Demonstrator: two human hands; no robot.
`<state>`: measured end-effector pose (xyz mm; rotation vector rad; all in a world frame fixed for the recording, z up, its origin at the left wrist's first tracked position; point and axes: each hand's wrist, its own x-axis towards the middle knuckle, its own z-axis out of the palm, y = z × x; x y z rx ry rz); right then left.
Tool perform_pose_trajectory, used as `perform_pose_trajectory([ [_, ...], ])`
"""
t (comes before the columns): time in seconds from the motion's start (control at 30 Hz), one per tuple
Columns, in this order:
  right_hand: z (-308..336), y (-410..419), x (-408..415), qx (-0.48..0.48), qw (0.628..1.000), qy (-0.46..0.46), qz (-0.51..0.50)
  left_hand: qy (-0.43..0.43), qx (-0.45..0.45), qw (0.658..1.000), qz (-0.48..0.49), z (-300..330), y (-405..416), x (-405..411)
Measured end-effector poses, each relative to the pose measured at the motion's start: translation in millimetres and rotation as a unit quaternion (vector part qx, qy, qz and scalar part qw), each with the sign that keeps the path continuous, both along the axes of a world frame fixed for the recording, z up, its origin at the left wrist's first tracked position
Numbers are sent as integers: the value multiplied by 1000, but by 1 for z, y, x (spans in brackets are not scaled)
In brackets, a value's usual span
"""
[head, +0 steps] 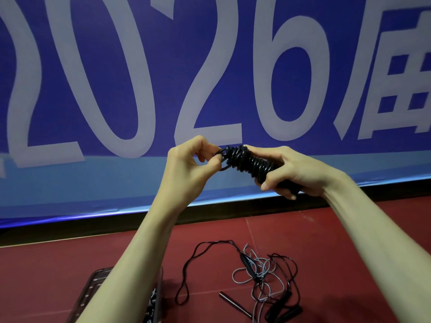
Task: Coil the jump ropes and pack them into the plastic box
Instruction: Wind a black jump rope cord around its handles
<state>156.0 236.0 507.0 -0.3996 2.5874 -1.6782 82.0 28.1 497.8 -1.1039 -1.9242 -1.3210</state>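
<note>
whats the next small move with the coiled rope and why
Probably tuck the loose end loop pinched by the left hand into the black rope bundle that the right hand grips, since the wraps look finished; then lower it to the plastic box.

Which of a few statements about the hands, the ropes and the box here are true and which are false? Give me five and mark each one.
1. The right hand grips a black jump rope bundle wound tightly around itself. True.
2. The left hand rests flat on the floor. False: it is raised, and its fingertips pinch the rope's loose end at the bundle's tip.
3. Uncoiled ropes, black and grey, lie tangled on the red floor. True.
4. The plastic box sits to the right of the tangled ropes. False: it is at the lower left, partly behind the left forearm.
5. The held bundle is already inside the box. False: it is held up in front of the blue banner.
</note>
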Motion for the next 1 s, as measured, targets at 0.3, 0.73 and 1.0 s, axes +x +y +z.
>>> perform_pose_trajectory([
  [0.3, -2, 2, 1, 17, 998, 17, -52, 151, -37, 987, 36, -5, 6, -2],
  [0.73, 0, -9, -2, -3, 999, 34, -13, 20, 36, 999, 23, 1, 10, 3],
  [1.0, -4, 0, 0, 34, 999, 7, -2, -99, 18, 990, -97, -8, 14, -2],
])
